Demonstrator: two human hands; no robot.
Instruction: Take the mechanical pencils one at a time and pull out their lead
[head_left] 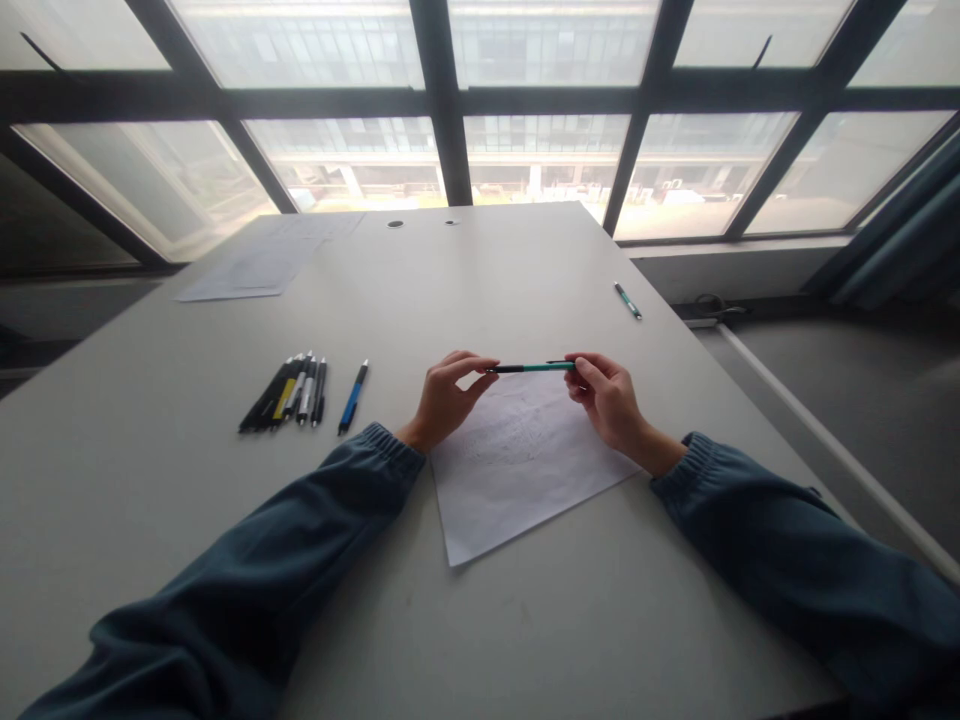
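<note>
A green and black pen (536, 367) is held level between my two hands, above a sheet of paper (517, 470) with faint marks. My left hand (452, 393) pinches its black end between thumb and fingers. At the green end, my right hand (606, 393) grips it with thumb and curled fingers. To the left of my hands a blue and black pen (353, 397) lies alone. Beside it is a group of several pens (289, 392), mostly black, with yellow and silver ones among them.
Another green pen (628, 300) lies near the right edge of the white table (187, 510). Papers (255, 262) are at the far left corner. Two round holes show near the far edge, before large windows. A white bar (825, 440) runs along the floor at right.
</note>
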